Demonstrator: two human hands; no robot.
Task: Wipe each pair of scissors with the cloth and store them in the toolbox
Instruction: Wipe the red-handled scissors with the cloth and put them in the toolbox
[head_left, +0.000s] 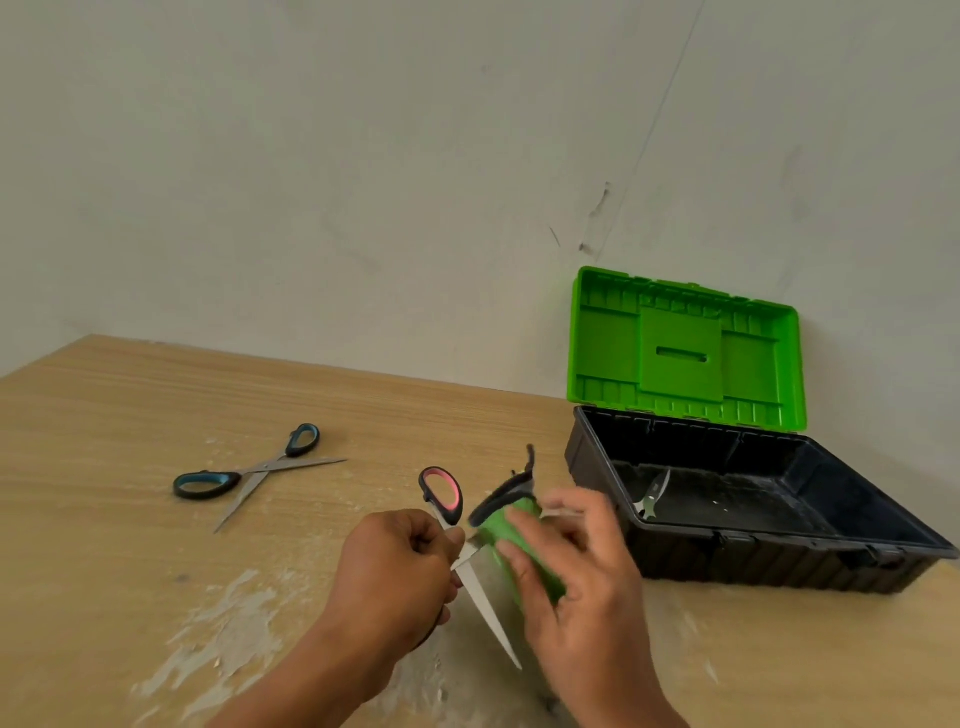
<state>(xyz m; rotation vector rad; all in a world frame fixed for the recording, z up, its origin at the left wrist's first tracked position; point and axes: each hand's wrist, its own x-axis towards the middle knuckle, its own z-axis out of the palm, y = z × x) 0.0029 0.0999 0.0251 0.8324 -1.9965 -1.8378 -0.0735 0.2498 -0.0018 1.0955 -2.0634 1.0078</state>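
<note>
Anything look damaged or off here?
Yes: the table has pale, flaky worn patches near the front. The wall is scuffed above the toolbox. The blue scissors lie splayed open.

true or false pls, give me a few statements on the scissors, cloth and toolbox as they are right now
1. The toolbox is closed. False: its green lid stands open.
2. The blue-handled scissors lie on the table with blades spread. True.
3. The left hand holds the pink-handled scissors. True.
4. The green cloth lies flat on the table. False: the right hand holds it against the pink-handled scissors.
5. The toolbox holds nothing. False: metal blades show inside it.
</note>
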